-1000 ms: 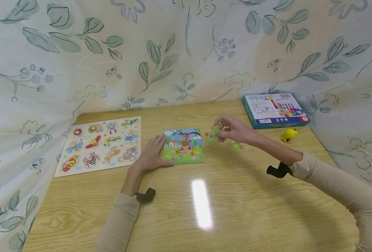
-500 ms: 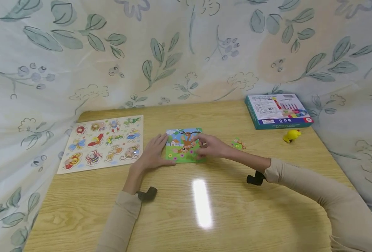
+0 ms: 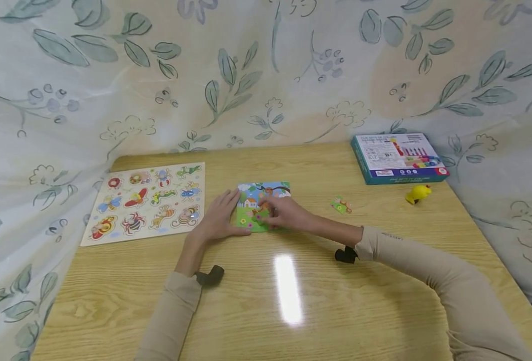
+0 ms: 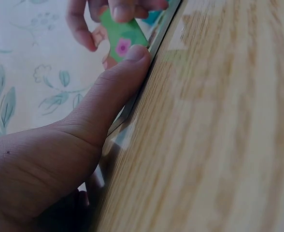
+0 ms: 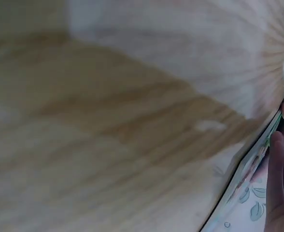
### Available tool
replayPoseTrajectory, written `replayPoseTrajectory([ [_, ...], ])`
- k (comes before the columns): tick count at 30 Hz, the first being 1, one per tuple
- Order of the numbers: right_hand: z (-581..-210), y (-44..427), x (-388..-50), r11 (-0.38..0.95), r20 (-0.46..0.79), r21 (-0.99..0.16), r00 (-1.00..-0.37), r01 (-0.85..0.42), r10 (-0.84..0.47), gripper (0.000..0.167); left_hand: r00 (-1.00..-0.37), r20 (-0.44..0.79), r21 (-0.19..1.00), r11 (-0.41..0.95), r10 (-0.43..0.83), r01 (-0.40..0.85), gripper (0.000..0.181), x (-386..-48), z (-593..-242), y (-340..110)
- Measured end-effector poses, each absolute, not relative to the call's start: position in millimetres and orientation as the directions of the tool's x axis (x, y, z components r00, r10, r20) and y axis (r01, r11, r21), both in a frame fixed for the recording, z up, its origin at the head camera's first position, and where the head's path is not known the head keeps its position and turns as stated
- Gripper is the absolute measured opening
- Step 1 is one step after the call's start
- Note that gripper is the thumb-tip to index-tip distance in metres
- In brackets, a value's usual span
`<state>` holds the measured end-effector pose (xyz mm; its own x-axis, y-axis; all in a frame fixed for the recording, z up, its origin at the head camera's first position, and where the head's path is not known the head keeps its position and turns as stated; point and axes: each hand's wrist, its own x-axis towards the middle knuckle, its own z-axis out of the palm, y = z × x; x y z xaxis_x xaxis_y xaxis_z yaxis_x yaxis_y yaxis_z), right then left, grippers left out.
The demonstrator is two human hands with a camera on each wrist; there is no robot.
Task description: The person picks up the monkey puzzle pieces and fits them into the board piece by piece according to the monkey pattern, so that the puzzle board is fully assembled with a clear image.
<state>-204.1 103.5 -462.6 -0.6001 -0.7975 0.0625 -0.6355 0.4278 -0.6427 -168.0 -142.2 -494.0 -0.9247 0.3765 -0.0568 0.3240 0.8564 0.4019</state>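
A square monkey jigsaw puzzle (image 3: 244, 188) lies at the middle of the table. My left hand (image 3: 217, 219) rests along its left side, fingers extended; in the left wrist view its thumb (image 4: 118, 84) lies on the board's edge. Over the board, my right hand (image 3: 288, 213) pinches a green puzzle piece (image 4: 113, 33) with a pink flower, tilted up from the surface. The right hand hides much of the monkey picture. Apart from the board, to its right, lies another puzzle piece (image 3: 340, 204). The right wrist view catches only fingertips at its right edge.
A peg board with insect pictures (image 3: 146, 203) lies on the left of the wooden table (image 3: 230, 311). At the back right are a boxed set (image 3: 399, 158) and a yellow toy chick (image 3: 418, 194). Floral cloth (image 3: 266, 75) hangs behind the table.
My right hand has carried the pinched puzzle piece leftward, from beside the board to above its lower middle. The left hand has stayed at the board's left side.
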Motion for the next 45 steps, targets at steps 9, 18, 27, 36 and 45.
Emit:
replayPoseTrajectory([
  [9, -452.0, 102.7, -206.9, 0.446, 0.088, -0.411, -0.521, -0.795, -0.849, 0.042, -0.926, -0.053, 0.405, 0.856, 0.373, 0.322, 0.117, -169.9, -496.4, -144.5],
  [18, -454.9, 106.0, -214.2, 0.414, 0.065, -0.265, -0.445, -0.871, -0.893, 0.029, -0.926, -0.056, 0.39, 0.862, 0.374, 0.325, 0.115, -169.0, -499.1, -143.7],
  [27, -458.8, 109.8, -212.0, 0.354, 0.105, -0.079, -0.361, -0.932, -0.926, 0.026, -0.925, -0.052, 0.391, 0.86, 0.376, 0.328, 0.115, -169.7, -499.6, -144.3],
  [36, -457.6, 110.3, -211.4, 0.322, 0.12, -0.172, -0.344, -0.931, -0.931, 0.022, -0.925, -0.05, 0.39, 0.86, 0.376, 0.329, 0.116, -169.2, -499.0, -145.5],
  [45, -455.6, 106.8, -207.3, 0.321, 0.115, -0.182, -0.344, -0.929, -0.932, 0.026, -0.927, -0.061, 0.392, 0.863, 0.371, 0.319, 0.118, -171.0, -500.6, -145.1],
])
